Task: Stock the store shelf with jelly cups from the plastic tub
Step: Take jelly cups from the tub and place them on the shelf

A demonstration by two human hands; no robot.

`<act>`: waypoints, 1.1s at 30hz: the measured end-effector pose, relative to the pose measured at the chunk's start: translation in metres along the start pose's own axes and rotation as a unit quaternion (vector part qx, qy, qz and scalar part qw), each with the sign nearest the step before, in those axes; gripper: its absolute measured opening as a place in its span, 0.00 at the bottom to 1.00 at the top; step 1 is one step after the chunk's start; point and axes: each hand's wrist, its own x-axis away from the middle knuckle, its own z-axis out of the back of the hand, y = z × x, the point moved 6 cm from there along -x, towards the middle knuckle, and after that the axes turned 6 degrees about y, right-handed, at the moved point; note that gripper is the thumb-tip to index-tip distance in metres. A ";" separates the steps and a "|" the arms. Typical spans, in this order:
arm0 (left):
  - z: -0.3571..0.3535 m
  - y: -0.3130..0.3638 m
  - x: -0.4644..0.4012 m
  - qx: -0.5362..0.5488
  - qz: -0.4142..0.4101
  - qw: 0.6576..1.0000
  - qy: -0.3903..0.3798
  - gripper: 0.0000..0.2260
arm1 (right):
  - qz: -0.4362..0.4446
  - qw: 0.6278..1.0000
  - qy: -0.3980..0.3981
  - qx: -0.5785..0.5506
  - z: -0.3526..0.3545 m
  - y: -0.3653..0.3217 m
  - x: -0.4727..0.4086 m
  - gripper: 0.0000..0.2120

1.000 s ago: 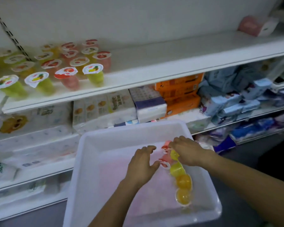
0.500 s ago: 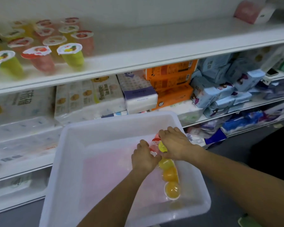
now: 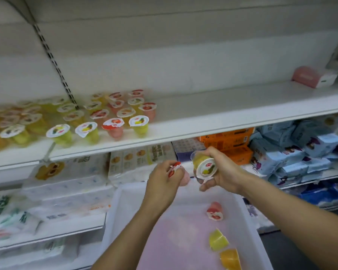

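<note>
Lifting clear of the plastic tub (image 3: 125, 207), both hands now hang in the air between it and the store shelf (image 3: 222, 121), where a second ago they were down on the tub floor, working at a row of cups. The shelf carries a packed block of upright jelly cups (image 3: 113, 114) along its left part, with bare white board running on to the right of them. The tub sits low in front of the person, and three cups remain on its pinkish floor near the right wall: a red-and-pink cup (image 3: 215, 212) on its side, a yellow cup (image 3: 218, 240) and an orange cup (image 3: 230, 259) below it. The right hand (image 3: 222, 172) curls round a yellow-green cup (image 3: 204, 165), its printed lid turned toward the camera. The left hand (image 3: 164, 178) holds a pink cup (image 3: 180, 175), fingers closed over its strawberry lid. So the pick is done, one cup in each hand, and the carry has begun; the likely next step is to stand both upright in the open space beside the front row, then return for the last three.
</note>
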 end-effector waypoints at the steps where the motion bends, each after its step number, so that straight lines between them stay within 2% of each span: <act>1: 0.014 0.012 -0.007 -0.002 -0.017 1.000 0.014 0.07 | 0.019 1.000 0.000 0.007 -0.009 -0.017 -0.002 0.14; 3: 0.042 0.031 -0.022 -0.022 -0.050 0.997 0.050 0.08 | 0.048 0.999 0.017 0.011 -0.023 -0.050 -0.009 0.12; 7: 0.097 0.061 -0.050 -0.071 -0.090 0.986 0.124 0.17 | 0.104 0.990 0.074 0.058 -0.036 -0.105 -0.040 0.12; 11: 0.138 0.082 -0.079 -0.044 -0.117 0.981 0.147 0.12 | 0.108 0.981 0.130 0.097 -0.039 -0.150 -0.088 0.19; 13: 0.155 0.088 -0.096 -0.046 -0.120 0.979 0.159 0.12 | 0.098 0.978 0.157 0.095 -0.043 -0.170 -0.111 0.17; 16: 0.175 0.089 -0.122 -0.071 -0.117 0.975 0.175 0.14 | 0.105 0.972 0.151 0.144 -0.059 -0.194 -0.147 0.14; 18: 0.183 0.085 -0.137 -0.102 -0.108 0.974 0.171 0.15 | 0.143 0.951 0.148 0.230 -0.070 -0.207 -0.175 0.17; 21: 0.191 0.075 -0.156 -0.129 -0.084 0.973 0.174 0.23 | 0.218 0.871 0.169 0.406 -0.086 -0.221 -0.206 0.31; 24: 0.195 0.070 -0.167 -0.128 -0.073 0.972 0.182 0.23 | 0.249 0.812 0.191 0.492 -0.097 -0.224 -0.230 0.31; 30: 0.194 0.063 -0.177 -0.117 -0.066 0.976 0.173 0.22 | 0.241 0.805 0.178 0.513 -0.099 -0.212 -0.267 0.31; 33: 0.191 0.063 -0.180 -0.118 -0.060 0.978 0.160 0.23 | 0.232 0.797 0.164 0.533 -0.097 -0.212 -0.270 0.38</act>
